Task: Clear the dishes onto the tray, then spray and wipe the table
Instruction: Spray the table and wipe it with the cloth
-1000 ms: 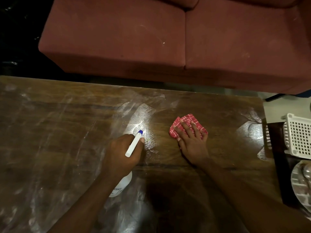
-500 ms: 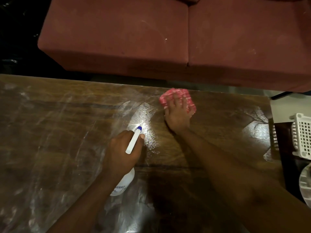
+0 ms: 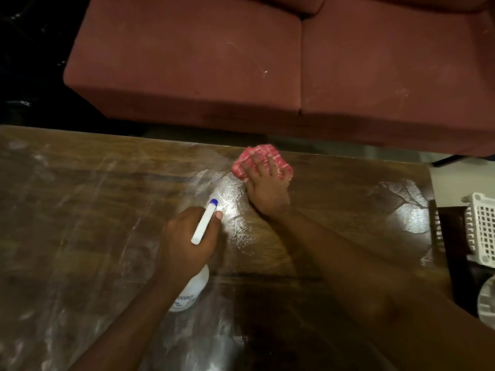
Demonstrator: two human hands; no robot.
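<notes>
Wood table point(image 3: 80, 223), streaked and wet under the light. Wiping step is in hand, by my reading. My right hand point(image 3: 267, 192) lies flat, fingers straight, pressing the pink checked cloth point(image 3: 278, 156) near the far edge. My left hand point(image 3: 187, 245) wraps round the spray bottle point(image 3: 194, 289), nozzle toward the glossy patch (white basket point(image 3: 482, 228) sits off the right end). Next, I judge: draw the cloth back through that wet patch with firm pressure, strokes overlapping leftward.
</notes>
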